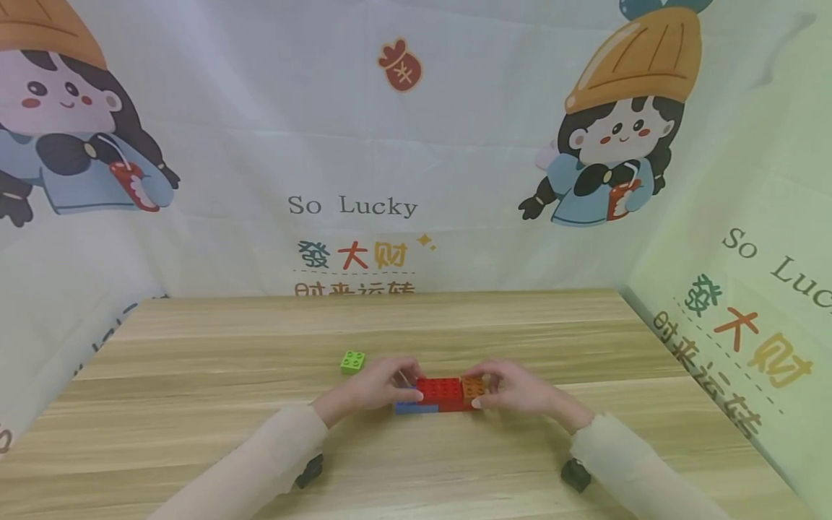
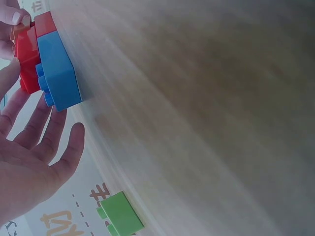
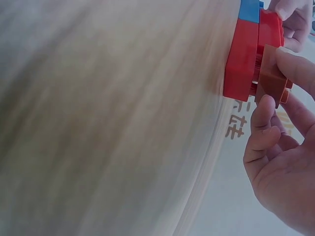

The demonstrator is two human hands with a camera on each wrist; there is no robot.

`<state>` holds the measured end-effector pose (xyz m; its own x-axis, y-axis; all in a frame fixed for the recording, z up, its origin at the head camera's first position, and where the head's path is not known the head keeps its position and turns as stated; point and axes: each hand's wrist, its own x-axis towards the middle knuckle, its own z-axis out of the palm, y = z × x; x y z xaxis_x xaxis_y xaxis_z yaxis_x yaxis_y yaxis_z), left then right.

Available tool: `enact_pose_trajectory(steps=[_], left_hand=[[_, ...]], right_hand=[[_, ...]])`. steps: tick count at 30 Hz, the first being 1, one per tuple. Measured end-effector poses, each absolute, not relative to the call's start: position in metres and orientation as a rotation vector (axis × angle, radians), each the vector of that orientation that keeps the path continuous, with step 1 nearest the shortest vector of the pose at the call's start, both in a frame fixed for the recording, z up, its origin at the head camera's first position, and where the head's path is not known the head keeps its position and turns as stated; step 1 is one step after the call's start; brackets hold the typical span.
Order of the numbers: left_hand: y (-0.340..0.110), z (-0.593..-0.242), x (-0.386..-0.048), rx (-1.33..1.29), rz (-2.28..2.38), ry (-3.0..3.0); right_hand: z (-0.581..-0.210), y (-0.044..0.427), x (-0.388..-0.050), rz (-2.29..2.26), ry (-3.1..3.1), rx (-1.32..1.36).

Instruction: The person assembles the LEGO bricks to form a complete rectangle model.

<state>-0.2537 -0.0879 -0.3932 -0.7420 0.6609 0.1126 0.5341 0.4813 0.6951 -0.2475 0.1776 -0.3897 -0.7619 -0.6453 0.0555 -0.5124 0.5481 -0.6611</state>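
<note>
A blue brick (image 1: 416, 409) and a lower red brick (image 3: 241, 59) lie end to end on the table. On top of them, bridging the two, sits an upper red brick (image 1: 439, 390). My left hand (image 1: 380, 381) pinches this upper brick at its left end, thumb in front and fingers behind. With thumb and fingers, my right hand (image 1: 516, 386) grips an orange brick (image 3: 270, 73) beside the upper red one. In the right wrist view it stands slightly tilted over the lower red brick, with studs showing in a gap between them.
A lime green brick (image 1: 353, 362) lies apart on the wooden table (image 1: 260, 347), behind and left of my left hand. Printed cloth (image 1: 468, 238) hangs along the table's back and sides.
</note>
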Motion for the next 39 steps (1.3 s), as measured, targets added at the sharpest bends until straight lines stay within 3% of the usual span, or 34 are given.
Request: enact_pose_trajectory(steps=[39], left_hand=[[-0.0875, -0.393, -0.2545, 1.064, 1.104, 2.547]], right_hand=[[-0.3836, 0.1728, -0.2503, -0.955, 2.68, -0.959]])
